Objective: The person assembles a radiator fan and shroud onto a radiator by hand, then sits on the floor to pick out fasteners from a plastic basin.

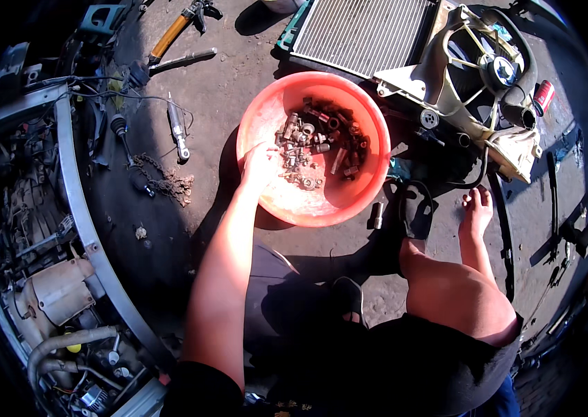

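Observation:
An orange-red plastic basin (370, 198) stands on the ground ahead of me, with several dirty metal sockets and fittings (308, 139) heaped in it. My left hand (260, 165) reaches over its left rim, against or just above the inner wall. Its fingers are drawn together beside the metal pieces; strong sunlight washes them out, and anything in them is hidden. To the right of my bent knee, my right hand (476, 210) is raised with loosely curled fingers, apart from one another and with nothing visible in them. A single metal socket (378, 215) lies outside the basin.
Beyond the basin lie a radiator (363, 31) and a fan shroud (461, 90) with hoses. A red can (543, 97) is at the far right. At left are a ratchet-like tool (177, 128), a chain (169, 182), an orange-handled tool (172, 35) and an open vehicle front (85, 229).

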{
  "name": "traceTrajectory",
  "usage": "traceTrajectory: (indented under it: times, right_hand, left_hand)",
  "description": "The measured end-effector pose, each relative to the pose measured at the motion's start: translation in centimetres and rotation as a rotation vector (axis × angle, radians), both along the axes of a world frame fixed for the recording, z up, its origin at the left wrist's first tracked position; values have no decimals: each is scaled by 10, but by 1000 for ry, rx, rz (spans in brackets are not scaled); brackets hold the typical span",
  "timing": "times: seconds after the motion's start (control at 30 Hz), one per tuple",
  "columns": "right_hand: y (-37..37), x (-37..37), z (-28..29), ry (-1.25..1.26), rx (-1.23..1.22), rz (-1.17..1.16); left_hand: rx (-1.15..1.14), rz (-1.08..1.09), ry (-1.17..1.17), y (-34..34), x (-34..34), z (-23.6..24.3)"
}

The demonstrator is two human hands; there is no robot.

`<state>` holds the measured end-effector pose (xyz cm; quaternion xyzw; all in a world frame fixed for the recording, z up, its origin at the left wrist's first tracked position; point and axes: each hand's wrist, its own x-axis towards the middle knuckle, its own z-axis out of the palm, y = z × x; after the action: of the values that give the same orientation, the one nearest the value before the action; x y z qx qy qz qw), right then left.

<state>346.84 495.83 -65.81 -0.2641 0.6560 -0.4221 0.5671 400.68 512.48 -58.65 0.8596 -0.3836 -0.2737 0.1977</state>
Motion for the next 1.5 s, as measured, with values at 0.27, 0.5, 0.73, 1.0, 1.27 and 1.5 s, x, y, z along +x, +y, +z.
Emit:
traceTrajectory:
  times: [0.27, 0.5, 0.73, 1.0, 1.27, 1.5]
  right_hand:
    - [57, -57, 113, 234, 69, 946]
    - [-2, -18, 158, 492, -48, 1260]
    - [6, 12, 146, 353, -160, 1216]
    - [20, 3, 150, 271, -206, 1240]
    - [37, 2, 134, 4, 140, 1148]
    - [42, -1, 119, 1, 238, 1176]
  left_hand:
    - [76, -100, -112, -4, 8, -28]
    - [37, -429, -284, -26, 22, -19]
    - [95, -417, -324, -29, 21, -30]
    - [61, -377, -240, -36, 25, 15]
    - [138, -473, -171, 0, 8, -8]
    - [163, -319, -5, -6, 6, -8]
